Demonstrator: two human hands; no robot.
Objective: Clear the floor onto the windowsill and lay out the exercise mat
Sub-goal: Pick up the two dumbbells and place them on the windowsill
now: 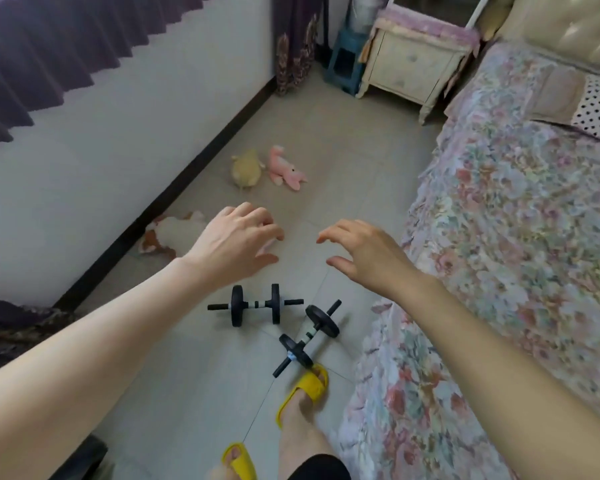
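On the grey tiled floor (343, 174) five things wait to be cleared. Furthest left, close to the dark skirting board (174, 199), lies a white and orange plush toy (168, 233), partly hidden behind the left hand (236, 242). It looks soft and light, so a grasp around the body should be enough. Further along the wall, a pale yellow plush toy (246, 169) and a pink plush toy (284, 166) lie just beside each other; probably one hand can pinch each by a limb.

The left hand is open with fingers spread and holds nothing. Below it rests a small black dumbbell with two discs and a white middle bar (256, 305). A second black dumbbell of the same kind (307, 336) lies at an angle, its lower end touching a foot in a yellow slipper (305, 389). These are stiff and likely heavier, and may roll; the bar between the discs is the best place to grip. The right hand (364, 252) is also open and empty.

At the right, the bed with a flowered cover (499, 220) narrows the passage. The windowsill and the mat are not visible here.
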